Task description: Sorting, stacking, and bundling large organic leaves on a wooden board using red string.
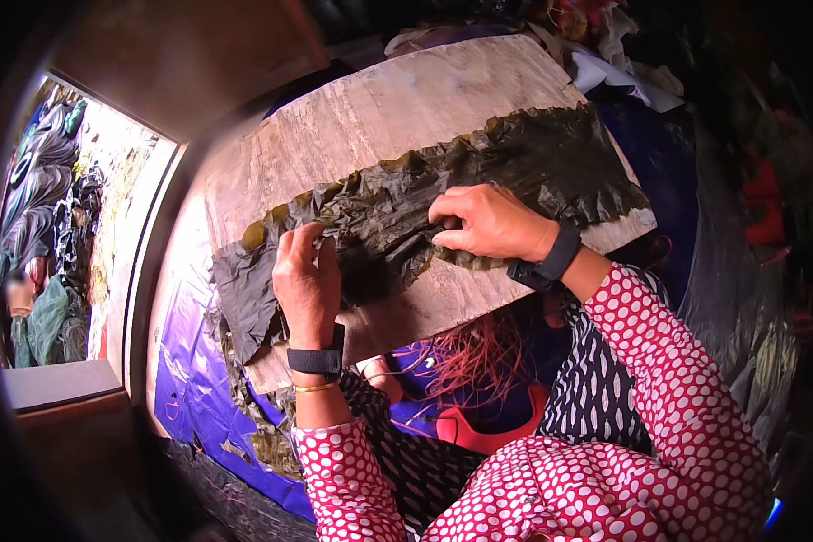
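A long, dark green-brown strip of kelp [388,208] lies wrinkled across a wooden board [379,108] in front of me. Its upper edge is ruffled and yellowish. My left hand [307,280] rests over the strip toward its left end, the fingers curled down and closed on it. Farther right, my right hand [497,224] bends over the lower edge near the middle, thumb and forefinger pinching the kelp. The fingertips of both hands are partly hidden. A dark band circles each wrist.
Blue sheeting [199,379] spreads under the board, with scraps of kelp [275,449] at the lower left. Below the board are a tangle of reddish strands [479,361] and a red plastic object [488,435]. A bright doorway at left shows bundled netting [41,217].
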The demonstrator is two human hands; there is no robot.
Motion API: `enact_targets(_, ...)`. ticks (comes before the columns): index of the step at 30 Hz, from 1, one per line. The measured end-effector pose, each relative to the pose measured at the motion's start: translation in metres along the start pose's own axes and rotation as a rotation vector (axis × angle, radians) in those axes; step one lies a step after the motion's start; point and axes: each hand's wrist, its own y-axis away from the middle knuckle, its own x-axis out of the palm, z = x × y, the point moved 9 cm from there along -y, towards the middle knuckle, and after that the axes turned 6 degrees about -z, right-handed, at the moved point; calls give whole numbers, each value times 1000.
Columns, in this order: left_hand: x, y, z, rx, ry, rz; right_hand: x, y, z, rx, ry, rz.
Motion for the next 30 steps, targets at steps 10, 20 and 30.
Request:
enact_targets(10,33,25,-54,201,161,247,3,13,11,-181,112,-122)
enact_targets(20,38,22,-34,85,157,239,-8,6,3,-195,-172,-4)
enact_targets(30,38,22,-41,85,157,285,-1,6,5,-168,-245,124)
